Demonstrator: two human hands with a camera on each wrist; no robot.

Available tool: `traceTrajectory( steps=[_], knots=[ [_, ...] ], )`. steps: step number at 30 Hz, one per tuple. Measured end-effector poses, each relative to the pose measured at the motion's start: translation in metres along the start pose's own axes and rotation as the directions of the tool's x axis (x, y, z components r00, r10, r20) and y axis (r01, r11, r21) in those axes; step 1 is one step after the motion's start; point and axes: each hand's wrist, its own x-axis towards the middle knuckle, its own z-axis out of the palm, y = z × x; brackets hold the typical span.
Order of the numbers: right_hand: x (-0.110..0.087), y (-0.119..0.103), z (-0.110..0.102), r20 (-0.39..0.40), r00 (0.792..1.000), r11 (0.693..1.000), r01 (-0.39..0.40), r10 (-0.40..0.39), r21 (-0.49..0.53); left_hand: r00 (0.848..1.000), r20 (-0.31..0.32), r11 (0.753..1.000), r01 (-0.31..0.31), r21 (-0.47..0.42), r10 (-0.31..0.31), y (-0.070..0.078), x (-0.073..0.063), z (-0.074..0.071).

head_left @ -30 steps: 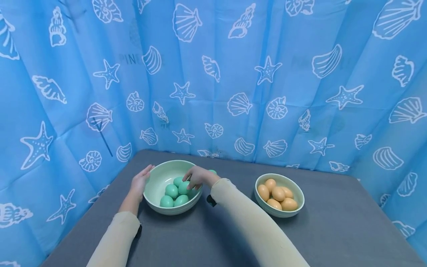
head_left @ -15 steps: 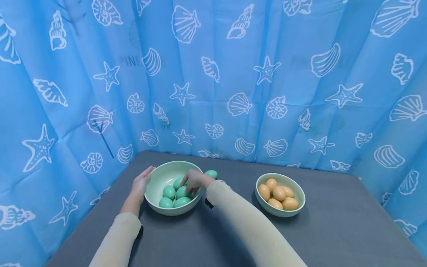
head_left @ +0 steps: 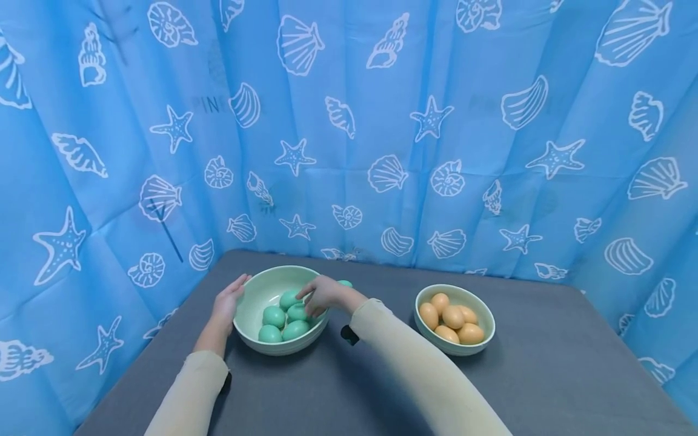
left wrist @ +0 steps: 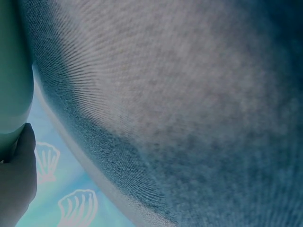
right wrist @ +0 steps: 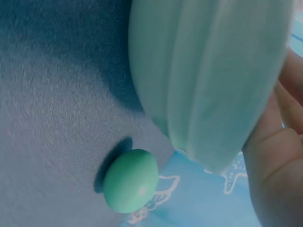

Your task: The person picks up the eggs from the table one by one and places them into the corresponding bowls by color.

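A large pale green bowl [head_left: 256,303] stands on the left half of the table, with several green eggs [head_left: 274,316] inside. My left hand [head_left: 225,306] rests against the bowl's left side, fingers extended along the rim. Over the right side of the same bowl is my right hand [head_left: 324,295], thumb and fingers spread loosely above the nearest egg; I see nothing held between them. One more green egg [right wrist: 131,181] lies on the table just outside the bowl, mostly hidden behind the right hand in the head view.
A smaller pale green bowl [head_left: 424,332] with several light orange eggs [head_left: 454,317] stands to the right, close to my right sleeve [head_left: 414,357]. The dark grey table [head_left: 556,357] meets a blue seashell-print curtain [head_left: 349,151] at its back and sides.
My right hand dips into the large bowl, then lifts slightly with its fingers parting. One green egg inside has shifted a little left. The left hand stays at the bowl's side.
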Motion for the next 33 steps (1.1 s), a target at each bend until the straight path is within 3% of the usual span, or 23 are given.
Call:
traceTrajectory(
  steps=[6,11,13,17,19,21,26,33],
  knots=[
    [-0.004,0.014,-0.009,-0.052,0.996,0.972,0.080,-0.070,0.220,1.000,-0.009,1.000,0.007,0.003,-0.007,0.000,0.002,-0.002],
    [-0.006,0.024,-0.017,-0.195,0.975,0.934,0.165,-0.106,0.317,1.000,-0.018,1.000,0.005,0.013,-0.005,0.001,0.004,-0.003],
    [-0.006,0.028,-0.019,-0.293,0.951,0.928,0.194,-0.099,0.317,1.000,-0.017,1.000,0.004,0.008,-0.004,0.001,0.004,-0.004],
    [-0.002,0.038,-0.019,-0.497,0.866,0.930,0.226,-0.056,0.290,1.000,-0.013,1.000,-0.001,-0.005,0.001,0.000,0.003,-0.003],
    [0.002,0.046,-0.019,-0.558,0.829,0.941,0.218,-0.037,0.260,1.000,-0.010,1.000,-0.005,-0.010,0.005,0.000,0.002,-0.002],
    [0.005,0.056,-0.017,-0.584,0.811,0.956,0.180,-0.010,0.233,1.000,-0.008,1.000,-0.011,-0.018,0.010,-0.001,0.002,-0.001],
    [0.015,0.074,-0.013,-0.583,0.811,0.981,0.073,0.047,0.180,1.000,-0.018,1.000,-0.013,-0.017,0.012,-0.001,0.002,0.000],
    [0.027,0.080,-0.005,-0.532,0.845,0.991,0.019,0.053,0.129,1.000,-0.027,0.999,-0.013,-0.036,0.012,-0.003,0.004,0.000]
  ],
)
